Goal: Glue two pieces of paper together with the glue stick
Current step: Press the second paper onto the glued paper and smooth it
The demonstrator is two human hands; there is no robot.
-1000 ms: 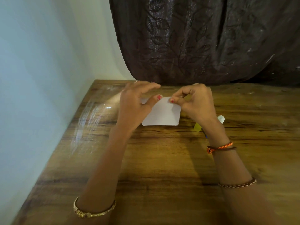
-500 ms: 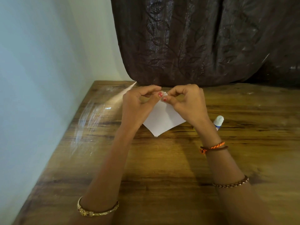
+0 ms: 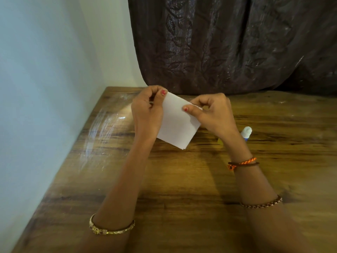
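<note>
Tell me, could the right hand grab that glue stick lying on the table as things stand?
Probably not yet: the right hand is pinching the paper. The glue stick lies just beside its wrist, unobstructed.

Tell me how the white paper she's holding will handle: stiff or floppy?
Probably fairly floppy and light: the white paper is thin, pinched at its upper corners by the left hand and right hand. It hangs nearly flat, so being small likely limits sagging. Creases easily, I'd guess.

Held above brown wooden table [image 3: 182,189]: tilted white rectangular paper sheet [image 3: 177,125], pinched at its 10 o'clock corner by left hand [image 3: 146,114], at its 2 o'clock edge by right hand [image 3: 213,114]. On table at 4 o'clock from right hand, just beside wrist: white-capped glue stick [image 3: 247,132]. At 12 o'clock behind table: dark patterned curtain [image 3: 228,42]. At 9 o'clock: pale wall [image 3: 45,88].
</note>
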